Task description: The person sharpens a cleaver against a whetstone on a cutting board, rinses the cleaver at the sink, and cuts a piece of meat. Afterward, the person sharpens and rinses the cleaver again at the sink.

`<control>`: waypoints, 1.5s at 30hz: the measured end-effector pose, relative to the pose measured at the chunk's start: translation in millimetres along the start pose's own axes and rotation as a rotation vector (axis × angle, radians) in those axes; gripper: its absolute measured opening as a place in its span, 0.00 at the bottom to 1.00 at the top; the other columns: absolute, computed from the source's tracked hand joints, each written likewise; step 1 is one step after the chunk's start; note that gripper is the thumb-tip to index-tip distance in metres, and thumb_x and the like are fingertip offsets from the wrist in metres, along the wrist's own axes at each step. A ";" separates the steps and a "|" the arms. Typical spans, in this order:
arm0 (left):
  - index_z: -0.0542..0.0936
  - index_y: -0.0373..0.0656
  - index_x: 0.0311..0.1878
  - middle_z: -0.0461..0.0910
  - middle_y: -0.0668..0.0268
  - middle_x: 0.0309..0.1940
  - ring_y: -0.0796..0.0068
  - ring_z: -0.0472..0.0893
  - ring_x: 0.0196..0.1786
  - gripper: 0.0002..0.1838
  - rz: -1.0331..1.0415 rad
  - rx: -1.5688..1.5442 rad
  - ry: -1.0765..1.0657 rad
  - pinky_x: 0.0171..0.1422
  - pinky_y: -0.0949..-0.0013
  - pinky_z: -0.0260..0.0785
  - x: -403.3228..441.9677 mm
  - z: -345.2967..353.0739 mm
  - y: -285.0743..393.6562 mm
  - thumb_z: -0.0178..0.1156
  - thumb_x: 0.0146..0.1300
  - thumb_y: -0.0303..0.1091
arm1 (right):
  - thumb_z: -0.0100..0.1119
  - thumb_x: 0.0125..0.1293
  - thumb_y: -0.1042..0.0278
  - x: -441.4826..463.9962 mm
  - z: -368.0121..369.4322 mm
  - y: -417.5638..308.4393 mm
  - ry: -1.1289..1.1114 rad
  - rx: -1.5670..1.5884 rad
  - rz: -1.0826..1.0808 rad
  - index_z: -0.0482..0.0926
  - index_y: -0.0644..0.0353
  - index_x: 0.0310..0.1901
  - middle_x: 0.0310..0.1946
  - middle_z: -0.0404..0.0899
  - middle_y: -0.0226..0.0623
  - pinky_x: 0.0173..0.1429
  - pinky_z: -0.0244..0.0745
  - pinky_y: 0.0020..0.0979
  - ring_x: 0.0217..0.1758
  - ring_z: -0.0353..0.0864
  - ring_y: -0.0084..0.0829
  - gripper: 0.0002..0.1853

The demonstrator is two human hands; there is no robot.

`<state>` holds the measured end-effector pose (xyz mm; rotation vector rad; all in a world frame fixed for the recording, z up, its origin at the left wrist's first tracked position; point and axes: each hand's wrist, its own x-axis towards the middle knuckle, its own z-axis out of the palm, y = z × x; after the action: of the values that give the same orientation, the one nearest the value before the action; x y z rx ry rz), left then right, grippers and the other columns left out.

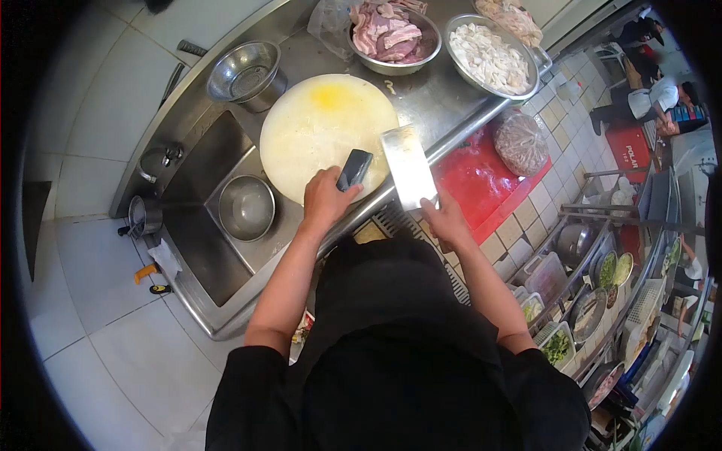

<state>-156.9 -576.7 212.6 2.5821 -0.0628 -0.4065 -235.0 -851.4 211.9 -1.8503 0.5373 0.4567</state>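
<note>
My left hand is closed on a dark block, which looks like a sharpening stone, over the lower right part of a round cutting board. A yellow patch marks the board's top. In my right hand is a cleaver with a wide, shiny blade, held just right of the board over the counter's front edge. The blade points away from me, and its handle is mostly hidden in my fingers. Block and blade are apart.
Bowls of raw meat and white pieces stand behind the board. Metal bowls and a sink with another bowl lie left. Right are a red board, a bag of minced meat, shelves and people.
</note>
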 end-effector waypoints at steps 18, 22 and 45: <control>0.64 0.48 0.80 0.60 0.62 0.82 0.63 0.61 0.83 0.43 0.146 0.324 -0.035 0.86 0.40 0.39 105.6 -17.6 3.1 0.63 0.68 0.59 | 0.62 0.69 0.42 104.2 60.8 -72.5 -0.038 -0.562 -0.304 0.80 0.69 0.50 0.46 0.85 0.62 0.60 0.78 0.51 0.54 0.85 0.59 0.30; 0.64 0.44 0.80 0.59 0.60 0.82 0.65 0.57 0.84 0.44 0.172 0.340 -0.093 0.87 0.40 0.37 107.9 -29.1 12.5 0.62 0.69 0.59 | 0.62 0.70 0.43 89.7 63.9 -83.6 -0.023 -0.577 -0.246 0.80 0.70 0.52 0.47 0.85 0.64 0.60 0.78 0.51 0.54 0.84 0.61 0.30; 0.57 0.44 0.83 0.55 0.59 0.84 0.64 0.53 0.86 0.53 0.107 0.327 -0.130 0.87 0.37 0.28 -13.2 14.1 26.8 0.65 0.64 0.64 | 0.63 0.71 0.45 1.0 32.7 -3.7 -0.149 -0.495 -0.300 0.78 0.67 0.59 0.49 0.84 0.63 0.60 0.78 0.53 0.56 0.84 0.60 0.31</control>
<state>-172.8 -605.1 218.1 2.8511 -0.3378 -0.5637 -233.8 -819.6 203.6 -2.2989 0.0366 0.5513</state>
